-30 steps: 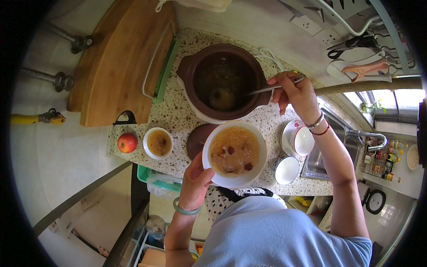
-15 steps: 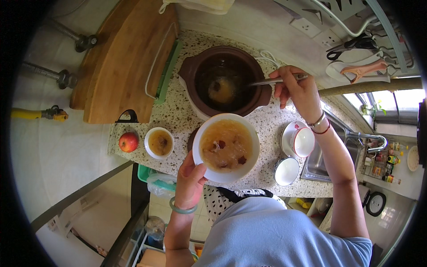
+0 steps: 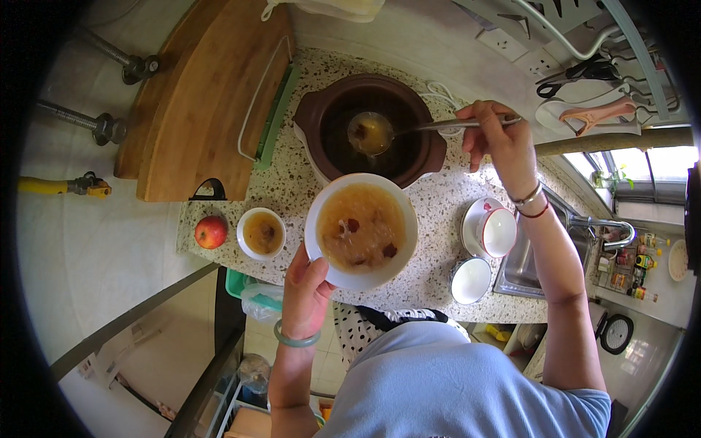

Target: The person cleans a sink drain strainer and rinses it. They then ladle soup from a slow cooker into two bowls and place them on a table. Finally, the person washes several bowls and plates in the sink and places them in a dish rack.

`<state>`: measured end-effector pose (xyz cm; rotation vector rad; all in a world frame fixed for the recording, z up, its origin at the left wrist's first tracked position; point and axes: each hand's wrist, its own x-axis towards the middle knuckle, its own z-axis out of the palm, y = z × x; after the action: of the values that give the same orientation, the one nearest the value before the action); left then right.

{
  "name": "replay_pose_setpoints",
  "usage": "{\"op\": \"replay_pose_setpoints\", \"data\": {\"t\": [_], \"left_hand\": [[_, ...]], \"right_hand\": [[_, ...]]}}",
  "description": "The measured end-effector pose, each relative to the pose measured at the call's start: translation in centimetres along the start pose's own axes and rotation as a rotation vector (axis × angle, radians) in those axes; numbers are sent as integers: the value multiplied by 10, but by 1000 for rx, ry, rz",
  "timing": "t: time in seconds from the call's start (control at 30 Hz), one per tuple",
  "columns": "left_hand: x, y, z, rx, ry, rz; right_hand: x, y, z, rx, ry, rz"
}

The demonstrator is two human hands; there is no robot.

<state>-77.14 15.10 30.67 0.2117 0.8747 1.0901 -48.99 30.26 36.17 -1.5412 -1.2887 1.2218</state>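
Note:
My left hand (image 3: 309,281) grips the near-left rim of a white bowl (image 3: 340,281) of amber soup with dark red pieces in it. The bowl is held up just in front of a brown slow-cooker pot (image 3: 310,109). Fingers of my right hand (image 3: 498,139) are closed round the metal handle of a ladle (image 3: 438,125). Its round scoop, over the inside of the pot, carries golden liquid and a dark piece. A smaller white bowl (image 3: 243,247) of similar soup stands on the counter left of the held bowl.
A red apple (image 3: 211,232) lies at the counter's left end, below wooden cutting boards (image 3: 212,109). Right of the bowl stand a white cup with a red rim (image 3: 499,233), a saucer (image 3: 471,226) and another white bowl (image 3: 471,281), beside a steel sink (image 3: 516,274).
The ladle's scoop has risen inside the pot, and my right hand has moved slightly right with it. My left hand has brought the bowl a little left and toward the pot.

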Motion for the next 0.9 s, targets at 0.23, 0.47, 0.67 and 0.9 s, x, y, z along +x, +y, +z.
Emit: {"op": "replay_pose_setpoints", "data": {"t": [0.23,0.47,0.67,0.9], "left_hand": [[8,9,8,45,21,11],[20,12,10,57,-47,26],[30,12,18,13,-22,59],[33,10,18,-19,-30,85]], "right_hand": [[-11,-46,-18,-39,95,-37],[-32,-80,-33,72,19,-133],[-67,-70,-16,-45,-70,-164],[-82,-54,-20,-802,-418,-1188]]}}
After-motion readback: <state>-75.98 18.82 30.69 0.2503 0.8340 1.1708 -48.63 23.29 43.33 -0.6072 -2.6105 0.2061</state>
